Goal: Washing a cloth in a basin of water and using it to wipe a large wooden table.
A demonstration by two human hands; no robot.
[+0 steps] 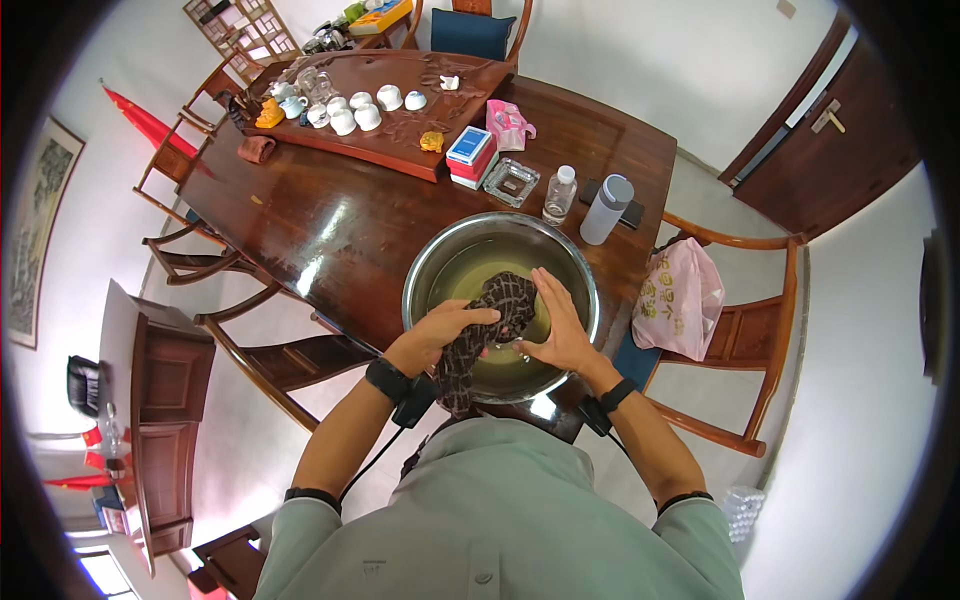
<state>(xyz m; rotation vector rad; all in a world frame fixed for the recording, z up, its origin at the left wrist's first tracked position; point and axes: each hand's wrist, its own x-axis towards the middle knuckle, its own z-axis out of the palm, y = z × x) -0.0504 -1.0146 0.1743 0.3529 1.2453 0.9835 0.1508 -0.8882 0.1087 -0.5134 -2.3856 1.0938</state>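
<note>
A dark brown patterned cloth [491, 315] is held over a round stainless steel basin [583, 262] with yellowish water [480, 259] in it. My left hand [442, 330] grips the cloth, its thumb lying across the top. From there one end of the cloth hangs down over the basin's near left rim. My right hand [559, 326] is at the cloth's right side, fingers spread and thumb apart. Whether its fingertips touch the fabric is hard to tell. Small pale spots, perhaps foam or glints, show between the two hands.
Behind the basin stand a clear plastic bottle [559, 195], a grey tumbler [607, 210], a glass ashtray [511, 182] and stacked boxes [471, 156]. White teacups [367, 116] sit on a carved tea tray [420, 150]. A pink bag [679, 300] rests on the right-hand chair [750, 337].
</note>
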